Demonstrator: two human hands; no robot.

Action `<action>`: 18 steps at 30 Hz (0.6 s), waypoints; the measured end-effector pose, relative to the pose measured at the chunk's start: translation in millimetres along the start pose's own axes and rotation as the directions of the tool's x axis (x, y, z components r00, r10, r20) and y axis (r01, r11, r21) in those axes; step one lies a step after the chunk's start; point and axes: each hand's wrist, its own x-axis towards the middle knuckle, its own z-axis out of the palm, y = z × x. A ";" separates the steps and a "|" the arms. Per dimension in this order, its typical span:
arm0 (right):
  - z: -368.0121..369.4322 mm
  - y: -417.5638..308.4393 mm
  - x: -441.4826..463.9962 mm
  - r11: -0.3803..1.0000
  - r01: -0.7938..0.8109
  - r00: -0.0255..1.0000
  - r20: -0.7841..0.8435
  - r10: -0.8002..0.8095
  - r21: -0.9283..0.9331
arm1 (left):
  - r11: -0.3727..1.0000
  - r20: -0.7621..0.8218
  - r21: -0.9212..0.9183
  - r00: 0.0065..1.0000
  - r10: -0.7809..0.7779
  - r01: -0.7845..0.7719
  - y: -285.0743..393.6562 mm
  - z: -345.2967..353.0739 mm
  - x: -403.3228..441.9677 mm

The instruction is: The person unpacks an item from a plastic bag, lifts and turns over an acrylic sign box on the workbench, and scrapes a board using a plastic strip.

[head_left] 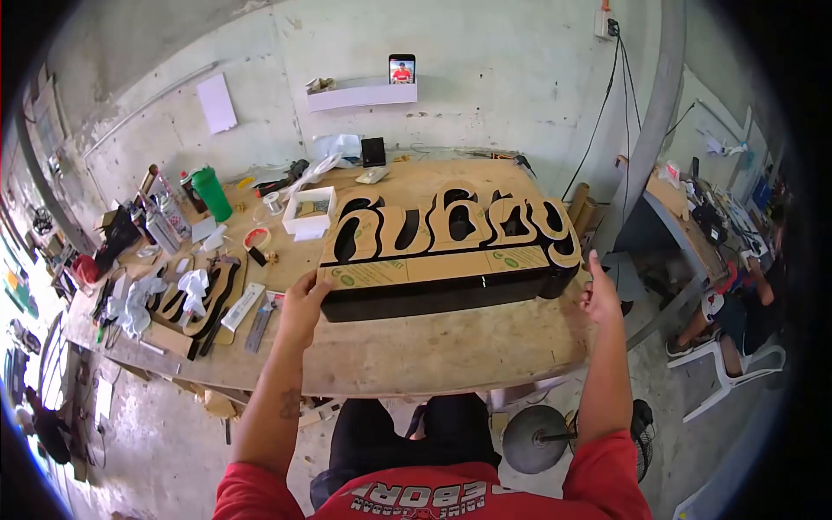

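A black box-shaped letter sign (pixel 416 299) with brown paper-covered letters on its face rests on the wooden workbench (pixel 433 347), its front side toward me. At the sign's left front corner is my left hand (pixel 303 302), thumb over the top edge and the fingers around the end. Just off the right end, my right hand (pixel 600 299) is held with its thumb raised and fingers partly curled; a small gap shows between it and the sign.
Left on the bench lie a second set of cut letters (pixel 204 295), white cloths (pixel 137 305), a green tumbler (pixel 211 194) and a white box (pixel 309 212). A phone (pixel 401 69) stands on the wall shelf (pixel 362 94). A person sits near a white chair (pixel 724 381); a fan base (pixel 539 439) is below.
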 end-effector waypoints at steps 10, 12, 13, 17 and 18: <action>20.2 -4.4 25.1 0.978 0.073 0.996 0.056 -0.063 -0.195 | 0.935 0.063 -0.329 0.991 -0.122 0.136 2.0 4.6 21.1; 23.5 -20.8 22.2 0.963 0.093 0.995 0.050 -0.084 -0.251 | 0.930 0.054 -0.265 0.967 -0.248 0.253 11.4 -3.9 35.9; 26.9 -29.4 27.8 0.949 0.098 0.994 0.067 -0.081 -0.299 | 0.922 0.045 -0.233 0.950 -0.309 0.310 16.6 -7.8 46.2; 39.2 -33.7 65.9 0.909 0.154 0.988 0.085 -0.132 -0.387 | 0.905 0.228 -0.086 0.893 -0.389 0.416 14.3 -11.5 88.1; 43.4 -32.8 77.4 0.906 0.186 0.983 0.079 -0.169 -0.379 | 0.902 0.258 -0.077 0.882 -0.393 0.424 19.1 -4.3 91.1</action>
